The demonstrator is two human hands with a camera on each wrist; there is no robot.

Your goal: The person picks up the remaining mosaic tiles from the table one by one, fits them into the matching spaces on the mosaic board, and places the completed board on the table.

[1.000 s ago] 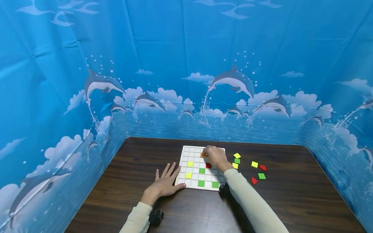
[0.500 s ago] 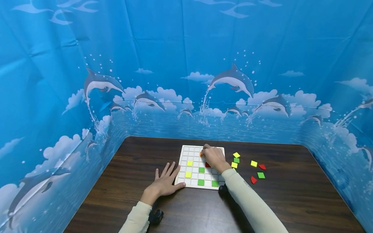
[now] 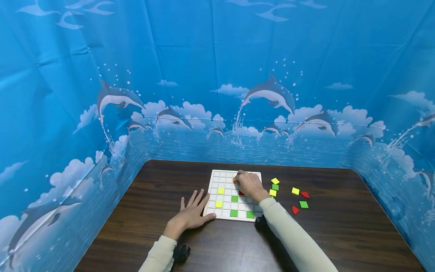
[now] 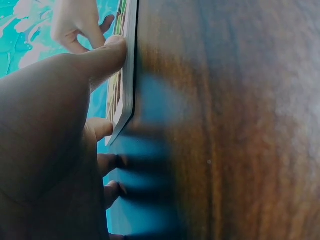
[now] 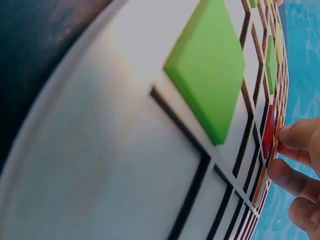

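Below centre, the right hand (image 3: 250, 185), pinching an orange tile (image 3: 234, 180), now hides more of a red tile (image 3: 241, 193). The left hand (image 3: 191, 215) stays spread.

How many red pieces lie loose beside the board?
2, both right of the board: a farther red piece and a nearer red piece. The right sleeve may hide others.

The left hand (image 3: 191, 216) is lying splayed toward one o'clock; the right hand (image 3: 250, 185) is pointing toward eleven, fingers (image 5: 292, 182) bent.
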